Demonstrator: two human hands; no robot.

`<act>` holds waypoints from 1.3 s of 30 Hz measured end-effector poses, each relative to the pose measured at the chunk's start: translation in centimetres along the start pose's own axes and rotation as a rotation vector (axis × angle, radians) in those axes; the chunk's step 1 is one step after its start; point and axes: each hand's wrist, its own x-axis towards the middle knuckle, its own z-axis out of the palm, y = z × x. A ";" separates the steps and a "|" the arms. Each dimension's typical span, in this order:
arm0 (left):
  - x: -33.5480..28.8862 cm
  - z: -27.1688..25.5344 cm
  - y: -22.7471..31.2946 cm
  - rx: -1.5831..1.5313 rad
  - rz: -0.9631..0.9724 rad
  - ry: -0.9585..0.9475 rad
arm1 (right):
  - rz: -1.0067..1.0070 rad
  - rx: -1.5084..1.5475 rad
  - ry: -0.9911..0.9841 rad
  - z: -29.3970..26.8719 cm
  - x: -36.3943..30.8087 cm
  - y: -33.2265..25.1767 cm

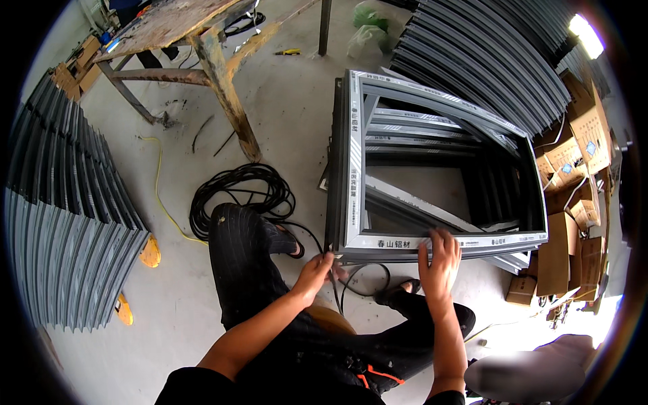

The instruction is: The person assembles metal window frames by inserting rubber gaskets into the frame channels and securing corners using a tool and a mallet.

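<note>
A grey metal window frame (352, 155) with white printed film lies on top of a stack of similar frames in front of me. At its near left corner my left hand (314, 278) is closed, with a thin black strip (335, 287) at its fingertips. The strip looks like rubber seal and hangs below the corner. My right hand (440, 263) bends its fingers over the near bar of the frame, with the thumb at the outer edge. Left of the stack, a loose coil of black strip (236, 177) lies on the floor beside my knee.
A worn work table (179, 23) stands at the far left. Stacked grey profiles rise at the left (74, 250) and far right (482, 54). Cardboard boxes (563, 236) line the right side. A yellow hose (158, 182) crosses the floor. A blurred grey shape (533, 371) fills the lower right.
</note>
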 end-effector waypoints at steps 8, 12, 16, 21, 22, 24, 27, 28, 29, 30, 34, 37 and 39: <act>-3.8 -1.6 -0.8 0.078 0.025 0.076 | 0.125 0.592 -0.795 -7.5 -17.7 -5.6; -3.9 -1.5 0.3 0.084 0.060 0.031 | 0.135 0.396 -0.826 -8.3 -19.4 -8.1; -3.5 -1.0 -0.6 0.081 0.111 0.112 | 0.043 0.247 -0.837 -6.8 -21.0 -7.7; -2.8 -0.6 -0.6 0.255 0.221 0.181 | 0.012 0.300 -0.800 -6.2 -20.8 -6.7; -2.8 -0.6 -0.5 0.217 0.181 0.169 | 0.013 0.324 -0.790 -6.2 -20.4 -6.4; -2.8 -0.6 -0.4 0.122 0.123 0.163 | 0.284 0.599 -0.790 -6.4 -18.9 -5.3; -2.8 -0.3 -0.3 -0.004 0.099 0.174 | 0.858 1.155 -0.731 -5.9 -17.5 -3.8; -2.7 -0.4 -0.4 -0.016 0.097 0.173 | 1.027 1.420 -0.629 -5.7 -15.1 -4.6; -2.5 -0.4 -0.4 -0.030 0.096 0.174 | 1.077 1.606 -0.568 -5.3 -13.8 -5.1; -2.5 -0.5 -0.4 -0.015 0.088 0.173 | 1.226 1.756 -0.549 -4.4 -14.1 -4.9; -2.2 -0.4 -0.1 -0.007 0.100 0.152 | 1.487 2.087 -0.762 -2.9 -15.7 -6.5; -2.2 -0.2 0.2 -0.019 0.106 0.168 | 1.443 1.806 -1.092 -3.6 -16.3 -7.1; -2.1 -0.3 -0.1 -0.030 0.104 0.179 | 1.448 1.685 -1.177 -4.0 -14.5 -7.3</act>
